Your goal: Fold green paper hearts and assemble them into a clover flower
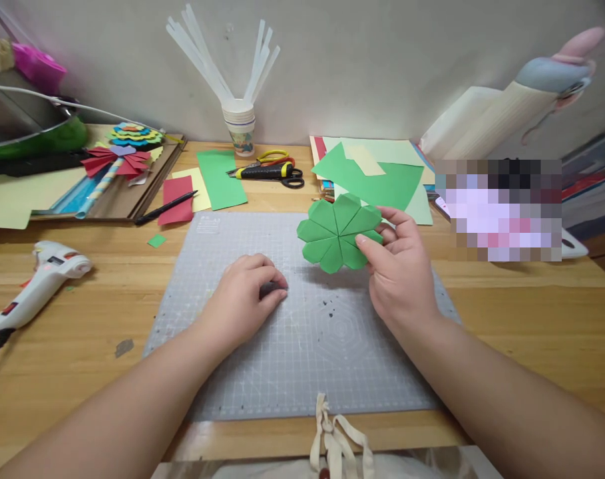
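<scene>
Right hand (399, 269) pinches the green folded-paper clover (338, 231) at its right edge — thumb on front, fingers behind, grip closed on it, clover lifted just above the grey cutting mat (282, 359). Left hand (245, 293) rests knuckles-up on the mat, fingers curled in; a small dark thing shows at the fingertips, cannot tell what or whether it is held. Behind the mat on the table (82, 359): scissors (269, 171), green paper sheets (377, 176), paper cup of glue sticks (241, 130) — glue gun (37, 279) far left.
</scene>
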Demonstrator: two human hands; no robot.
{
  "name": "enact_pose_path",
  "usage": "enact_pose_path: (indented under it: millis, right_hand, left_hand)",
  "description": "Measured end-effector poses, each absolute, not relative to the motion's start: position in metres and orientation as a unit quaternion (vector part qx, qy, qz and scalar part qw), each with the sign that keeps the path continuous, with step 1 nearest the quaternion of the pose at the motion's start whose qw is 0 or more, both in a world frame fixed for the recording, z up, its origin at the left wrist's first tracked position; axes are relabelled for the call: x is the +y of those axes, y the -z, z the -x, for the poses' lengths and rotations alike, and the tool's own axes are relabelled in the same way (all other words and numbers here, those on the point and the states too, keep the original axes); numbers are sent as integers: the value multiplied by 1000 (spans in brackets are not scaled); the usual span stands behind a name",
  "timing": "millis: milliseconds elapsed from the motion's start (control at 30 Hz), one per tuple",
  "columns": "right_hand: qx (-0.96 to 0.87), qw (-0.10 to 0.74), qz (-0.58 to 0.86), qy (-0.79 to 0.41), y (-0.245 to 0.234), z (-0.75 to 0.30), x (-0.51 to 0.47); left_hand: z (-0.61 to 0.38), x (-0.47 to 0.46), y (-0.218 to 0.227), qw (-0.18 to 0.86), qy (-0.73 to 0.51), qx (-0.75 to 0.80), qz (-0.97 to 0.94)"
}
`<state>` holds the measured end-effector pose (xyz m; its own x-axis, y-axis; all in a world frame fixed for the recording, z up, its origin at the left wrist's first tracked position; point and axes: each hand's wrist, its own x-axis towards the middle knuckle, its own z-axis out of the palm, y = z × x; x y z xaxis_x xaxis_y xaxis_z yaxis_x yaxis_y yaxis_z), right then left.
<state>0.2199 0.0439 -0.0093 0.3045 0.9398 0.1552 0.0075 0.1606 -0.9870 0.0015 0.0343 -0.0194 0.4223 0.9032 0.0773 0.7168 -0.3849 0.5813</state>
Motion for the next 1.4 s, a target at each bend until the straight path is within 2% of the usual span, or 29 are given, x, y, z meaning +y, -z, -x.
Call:
enact_pose_path:
  millis: [333, 467, 667, 833, 1067, 1133, 1233, 1267, 1400]
  right_hand:
    - [-521, 605, 504, -330, 6, -215, 34]
    - [-524, 616, 489, -327, 6, -215, 33]
    - [-661, 556, 408, -294, 8, -214, 22]
    - [-740, 515, 322, -289, 6, -214, 13]
    - [-769, 550, 223, -236, 3, -213, 18]
    - [-779, 545, 215, -224, 2, -213, 18]
    - [-799, 531, 203, -197, -2, -214, 17]
    - [-806, 523, 200, -190, -2, -214, 16]
    - [-833, 487, 191, -181, -4, -214, 12]
  left_hand:
    - [-17, 36, 21, 254, -232, 537, -770]
    - [-10, 43, 20, 311, -299, 581, -690]
    - [2, 49, 14, 409, -405, 588, -568]
    - [9, 47, 7, 400, -443, 598, -535]
    - [18, 49, 1, 346, -467, 630, -515]
    - [13, 44, -2, 434, -477, 594, -482]
    - [1, 29, -10, 696, -396, 471, -369]
    - [-3, 23, -13, 752, -363, 434, -339]
    - [-13, 8, -18, 809, -342, 381, -287]
